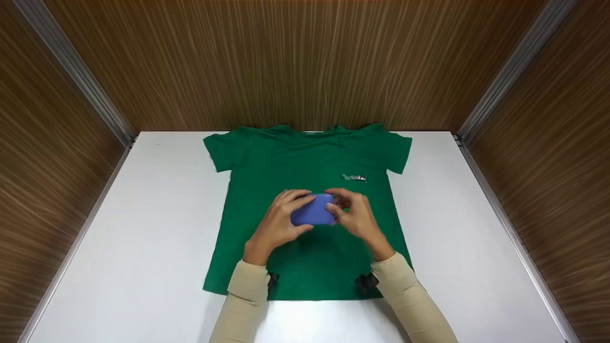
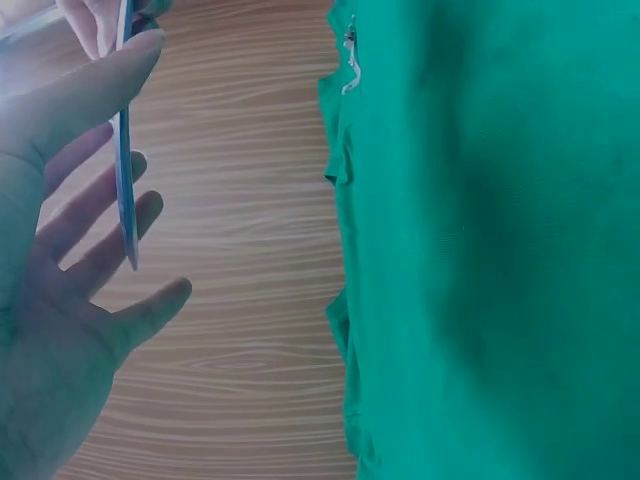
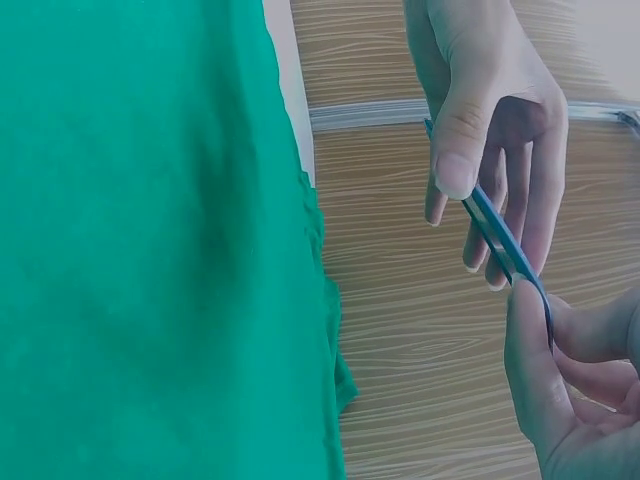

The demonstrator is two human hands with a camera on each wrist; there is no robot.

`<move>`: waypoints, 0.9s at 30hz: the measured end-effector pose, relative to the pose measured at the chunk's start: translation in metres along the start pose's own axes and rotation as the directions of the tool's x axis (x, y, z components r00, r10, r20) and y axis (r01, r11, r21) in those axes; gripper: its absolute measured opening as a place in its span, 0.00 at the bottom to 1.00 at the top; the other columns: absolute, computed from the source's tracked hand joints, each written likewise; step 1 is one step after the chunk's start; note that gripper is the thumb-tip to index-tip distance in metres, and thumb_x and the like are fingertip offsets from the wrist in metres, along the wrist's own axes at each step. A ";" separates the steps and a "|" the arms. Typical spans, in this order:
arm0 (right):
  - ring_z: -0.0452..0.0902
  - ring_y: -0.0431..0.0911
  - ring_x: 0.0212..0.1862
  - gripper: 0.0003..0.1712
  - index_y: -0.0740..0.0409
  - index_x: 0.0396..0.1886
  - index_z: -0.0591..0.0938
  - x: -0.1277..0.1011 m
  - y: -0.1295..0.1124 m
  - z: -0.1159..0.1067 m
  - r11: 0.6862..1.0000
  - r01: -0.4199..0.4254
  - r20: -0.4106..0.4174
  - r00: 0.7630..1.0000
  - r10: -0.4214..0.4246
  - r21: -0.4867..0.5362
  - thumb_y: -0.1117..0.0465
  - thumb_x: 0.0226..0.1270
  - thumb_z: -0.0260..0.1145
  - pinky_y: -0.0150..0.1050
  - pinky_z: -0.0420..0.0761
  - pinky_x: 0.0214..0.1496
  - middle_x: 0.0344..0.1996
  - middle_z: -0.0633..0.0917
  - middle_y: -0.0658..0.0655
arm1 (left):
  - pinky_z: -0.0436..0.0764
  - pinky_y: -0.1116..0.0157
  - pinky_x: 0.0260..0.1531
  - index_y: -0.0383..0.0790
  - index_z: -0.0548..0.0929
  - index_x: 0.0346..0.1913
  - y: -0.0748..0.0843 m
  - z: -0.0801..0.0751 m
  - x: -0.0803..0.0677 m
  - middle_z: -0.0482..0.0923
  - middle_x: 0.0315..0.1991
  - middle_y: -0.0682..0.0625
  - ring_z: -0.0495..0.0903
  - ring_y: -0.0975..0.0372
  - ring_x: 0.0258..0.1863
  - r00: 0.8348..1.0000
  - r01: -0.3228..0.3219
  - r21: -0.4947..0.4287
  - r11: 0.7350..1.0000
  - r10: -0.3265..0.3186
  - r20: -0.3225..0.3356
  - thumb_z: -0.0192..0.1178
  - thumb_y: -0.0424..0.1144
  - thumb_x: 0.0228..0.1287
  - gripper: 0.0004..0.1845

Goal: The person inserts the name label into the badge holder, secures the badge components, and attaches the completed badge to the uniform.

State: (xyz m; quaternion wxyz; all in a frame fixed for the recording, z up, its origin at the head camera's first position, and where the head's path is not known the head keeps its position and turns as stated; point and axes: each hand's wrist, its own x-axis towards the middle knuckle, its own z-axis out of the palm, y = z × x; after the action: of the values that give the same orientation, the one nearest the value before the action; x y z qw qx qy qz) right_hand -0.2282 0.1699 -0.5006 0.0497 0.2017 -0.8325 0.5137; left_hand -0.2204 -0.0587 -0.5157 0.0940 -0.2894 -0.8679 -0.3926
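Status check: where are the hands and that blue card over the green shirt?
Both hands, left and right, pinch the blue card above the green T-shirt. Shirt flat on white table. Small silver item on the shirt.

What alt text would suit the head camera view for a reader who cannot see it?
Two hands, left hand and right hand, hold a flat blue rectangular card above a green short-sleeved T-shirt spread flat on a white table. A small silvery item lies on the shirt's chest; wood-grain walls surround the table.
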 end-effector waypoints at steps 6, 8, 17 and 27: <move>0.88 0.53 0.34 0.18 0.65 0.60 0.83 0.000 0.000 0.001 1.000 -0.016 0.033 0.999 0.015 0.008 0.67 0.73 0.67 0.32 0.86 0.28 0.37 0.87 0.65 | 0.72 0.44 0.72 0.44 0.81 0.68 -0.001 0.000 -0.001 0.77 0.68 0.43 0.74 0.47 0.69 1.000 -0.013 -0.002 1.000 0.013 0.022 0.77 0.36 0.58 0.33; 0.88 0.53 0.35 0.19 0.64 0.61 0.83 0.001 0.000 0.001 0.999 -0.031 0.049 0.998 0.029 0.025 0.67 0.73 0.67 0.33 0.87 0.29 0.39 0.87 0.66 | 0.75 0.45 0.69 0.46 0.82 0.67 -0.001 -0.001 -0.002 0.76 0.68 0.42 0.75 0.47 0.69 0.999 -0.009 -0.003 1.000 0.009 0.031 0.77 0.37 0.59 0.31; 0.88 0.55 0.36 0.20 0.62 0.64 0.81 0.004 0.003 -0.004 0.995 -0.071 0.077 0.995 0.066 0.064 0.64 0.76 0.64 0.40 0.89 0.31 0.41 0.87 0.67 | 0.76 0.43 0.68 0.47 0.83 0.66 -0.002 -0.006 -0.003 0.76 0.69 0.42 0.75 0.46 0.69 0.999 0.029 -0.020 0.999 -0.028 0.041 0.75 0.39 0.61 0.29; 0.86 0.62 0.41 0.15 0.66 0.57 0.84 0.008 0.019 -0.018 0.997 -0.065 0.025 0.997 0.066 -0.033 0.66 0.75 0.65 0.51 0.90 0.39 0.43 0.87 0.67 | 0.74 0.40 0.68 0.48 0.83 0.66 -0.004 -0.008 -0.006 0.76 0.69 0.43 0.75 0.45 0.68 0.997 0.073 -0.020 0.997 -0.073 0.022 0.76 0.38 0.60 0.30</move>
State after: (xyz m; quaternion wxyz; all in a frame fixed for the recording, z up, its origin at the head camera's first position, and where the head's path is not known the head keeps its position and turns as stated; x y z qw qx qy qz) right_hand -0.2452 0.1909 -0.5059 0.0251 0.1800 -0.8474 0.4989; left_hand -0.2187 -0.0692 -0.5155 0.0671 -0.2627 -0.8748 -0.4016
